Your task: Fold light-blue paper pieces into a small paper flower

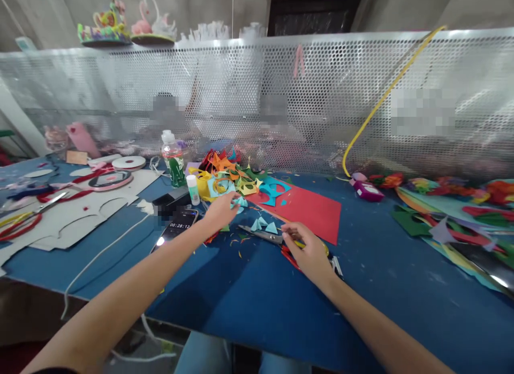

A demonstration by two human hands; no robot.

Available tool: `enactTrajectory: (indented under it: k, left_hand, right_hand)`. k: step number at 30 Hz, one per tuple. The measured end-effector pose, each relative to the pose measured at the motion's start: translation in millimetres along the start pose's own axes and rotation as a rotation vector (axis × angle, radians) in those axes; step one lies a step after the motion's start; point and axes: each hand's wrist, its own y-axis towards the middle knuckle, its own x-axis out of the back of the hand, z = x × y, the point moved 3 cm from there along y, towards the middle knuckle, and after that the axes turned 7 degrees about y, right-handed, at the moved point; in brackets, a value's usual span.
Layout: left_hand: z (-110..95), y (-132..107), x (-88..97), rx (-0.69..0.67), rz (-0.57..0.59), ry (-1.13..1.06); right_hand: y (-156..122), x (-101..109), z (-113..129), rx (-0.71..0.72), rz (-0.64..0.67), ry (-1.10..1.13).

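Observation:
My left hand [220, 212] pinches small light blue paper pieces [240, 201] beside the heap of cut paper scraps. My right hand [309, 251] hovers over the handles of a pair of scissors [267, 235], thumb and fingertips drawn together; whatever they hold, if anything, is too small to make out. Between the hands, a few light blue paper triangles [271, 227] rest by the scissor blades, which point left. Behind them a red sheet [321, 210] lies flat, with a blue cut-out scrap [273, 192] on its left part.
A glue stick [193, 189], a green-labelled bottle [173, 162] and a phone running a timer [176, 226] stand or lie left of centre. Farther left, scissors [34, 218] rest on white card [92, 216]. Coloured paper [441, 229] covers the right side. A perforated metal panel [241, 95] rises behind the table.

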Motion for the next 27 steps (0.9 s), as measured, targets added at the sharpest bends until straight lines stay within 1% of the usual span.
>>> enactTrajectory:
  k: [2,5,7,9,11,13,16,19,23,25,27]
  left_hand:
    - [13,13,4.2,0.061,0.016,0.107]
    - [23,25,-1.9,0.078,0.14,0.212]
    - [23,28,-9.2,0.056,0.208,0.244]
    - [20,30,-13.9,0.024,0.246,0.244]
    - [18,30,-12.9,-0.003,0.255,0.21]
    - [15,29,-6.5,-0.021,0.241,0.145]
    - [7,18,5.9,-0.051,0.214,-0.016]
    - [-9,-6,10.6,-0.095,0.224,-0.232]
    - [-30,-40,1.8,-0.125,0.296,-0.49]
    - [-34,-49,-3.3,-0.114,0.315,-0.584]
    - [-34,-52,-6.1,-0.097,0.32,-0.662]
  right_hand:
    - [0,-1,-2,0.008,-0.001,0.011]
    - [2,-3,-3,0.027,0.004,0.028]
    - [3,-4,-1,0.04,0.011,0.035]
    - [5,-5,3,0.052,0.025,0.041]
    - [7,-6,9,0.06,0.055,0.05]
    - [10,-6,16,0.062,0.099,0.064]
    - [16,-6,25,0.043,0.155,0.094]
    - [24,-10,30,0.006,0.19,0.158]
    - [28,-24,28,-0.046,0.26,0.284]
    - [27,-31,24,-0.074,0.268,0.328]
    - [26,-36,20,-0.113,0.252,0.356]
